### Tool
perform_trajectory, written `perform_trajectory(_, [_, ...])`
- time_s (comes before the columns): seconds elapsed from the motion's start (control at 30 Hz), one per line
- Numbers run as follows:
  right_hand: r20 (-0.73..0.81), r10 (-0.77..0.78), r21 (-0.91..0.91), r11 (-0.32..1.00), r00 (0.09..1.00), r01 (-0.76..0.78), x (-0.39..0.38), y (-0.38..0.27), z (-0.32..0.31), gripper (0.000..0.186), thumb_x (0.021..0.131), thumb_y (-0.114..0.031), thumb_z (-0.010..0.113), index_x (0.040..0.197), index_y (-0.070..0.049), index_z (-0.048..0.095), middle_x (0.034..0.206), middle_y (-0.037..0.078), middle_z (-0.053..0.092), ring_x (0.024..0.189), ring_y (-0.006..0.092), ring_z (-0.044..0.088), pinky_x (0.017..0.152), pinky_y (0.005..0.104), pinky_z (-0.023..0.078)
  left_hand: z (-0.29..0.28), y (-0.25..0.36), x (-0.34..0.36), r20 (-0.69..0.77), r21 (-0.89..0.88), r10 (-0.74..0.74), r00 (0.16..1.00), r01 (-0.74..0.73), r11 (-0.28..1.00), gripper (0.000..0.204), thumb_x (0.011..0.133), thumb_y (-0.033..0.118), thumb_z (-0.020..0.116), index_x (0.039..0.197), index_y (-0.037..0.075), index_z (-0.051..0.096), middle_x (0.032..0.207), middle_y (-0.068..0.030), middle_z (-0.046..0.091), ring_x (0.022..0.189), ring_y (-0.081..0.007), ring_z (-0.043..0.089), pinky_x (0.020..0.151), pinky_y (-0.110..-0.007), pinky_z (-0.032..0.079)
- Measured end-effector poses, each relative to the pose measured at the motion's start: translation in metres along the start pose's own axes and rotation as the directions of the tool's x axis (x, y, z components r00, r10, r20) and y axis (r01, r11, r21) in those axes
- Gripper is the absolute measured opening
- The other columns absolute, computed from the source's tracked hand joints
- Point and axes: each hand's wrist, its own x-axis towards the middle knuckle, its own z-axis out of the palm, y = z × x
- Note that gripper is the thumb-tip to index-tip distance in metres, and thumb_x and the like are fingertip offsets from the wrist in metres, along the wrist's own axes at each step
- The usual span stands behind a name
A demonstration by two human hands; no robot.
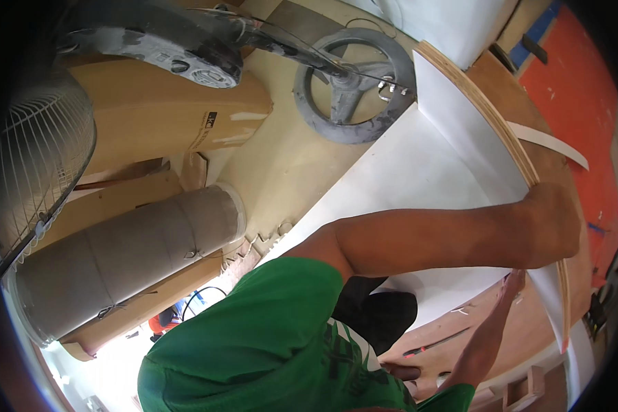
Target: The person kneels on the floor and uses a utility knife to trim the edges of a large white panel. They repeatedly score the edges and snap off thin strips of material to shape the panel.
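Observation:
A curved plywood panel [463,127] with a white inner face stands on edge along a flat white board [391,165]. My left arm reaches across the board. At its end my left hand [553,226] is closed over the panel's bare plywood edge, its fingertips hidden. Lower down, my right hand [513,283] is against the white face near where panel and board meet. The right hand's fingers are small and partly hidden, so their grip is unclear.
A pedestal fan [206,58] with a round base [309,89] stands at upper left, near a cardboard box [165,103] and a wrapped brown roll [137,254]. A red-handled tool [436,343] lies below the board. A white strip [553,144] and an orange-red surface [563,89] are at right.

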Motion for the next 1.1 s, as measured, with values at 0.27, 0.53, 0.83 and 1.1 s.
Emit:
perform_trajectory(0.27, [0.136,0.011,-0.284,0.958,0.991,0.029,-0.012,-0.018,-0.004,0.054,0.095,-0.034,0.065,0.136,-0.001,0.053,0.135,0.013,0.054,0.118,0.0271,0.054,0.091,0.0456,0.051,-0.016,-0.007,0.001,0.069,-0.023,-0.031,0.997,0.032,0.999,0.004,0.07,0.01,0.064,0.069,0.008,0.067,0.071,-0.0118,0.064,0.072,-0.0281,0.065,0.056,-0.041,0.047])
perform_trajectory(0.53, [0.23,-0.412,-0.736,0.52,0.882,0.434,0.036,0.054,-0.003,0.047,0.093,-0.029,0.062,0.131,-0.001,0.057,0.133,0.022,0.058,0.125,0.0372,0.051,0.106,0.0477,0.038,-0.021,-0.02,0.006,0.379,-0.087,-0.002,0.926,0.038,0.995,0.016,0.076,0.018,0.074,0.089,0.009,0.074,0.079,-0.0112,0.069,0.076,-0.0337,0.067,0.071,-0.042,0.053])
perform_trajectory(0.83, [-0.296,-0.381,-0.194,0.922,0.876,0.335,-0.06,0.002,0.073,0.07,0.076,-0.025,0.08,0.138,-0.011,0.05,0.12,0.015,0.063,0.115,0.0349,0.056,0.099,0.0491,0.039,-0.027,0.005,0.049,0.566,0.114,-0.244,0.788,0.218,0.969,0.025,0.073,0.012,0.081,0.093,-0.001,0.073,0.081,-0.0171,0.071,0.069,-0.0278,0.069,0.069,-0.034,0.052])
perform_trajectory(1.1, [-0.375,-0.322,-0.22,0.942,0.869,0.254,-0.086,-0.019,0.071,0.067,0.077,-0.023,0.079,0.138,-0.017,0.052,0.129,0.008,0.057,0.124,0.0305,0.047,0.104,0.0479,0.031,-0.023,0.007,0.055,0.587,0.197,-0.324,0.742,0.257,0.946,0.026,0.071,0.008,0.083,0.092,-0.002,0.071,0.075,-0.016,0.069,0.065,-0.0232,0.068,0.066,-0.033,0.053])
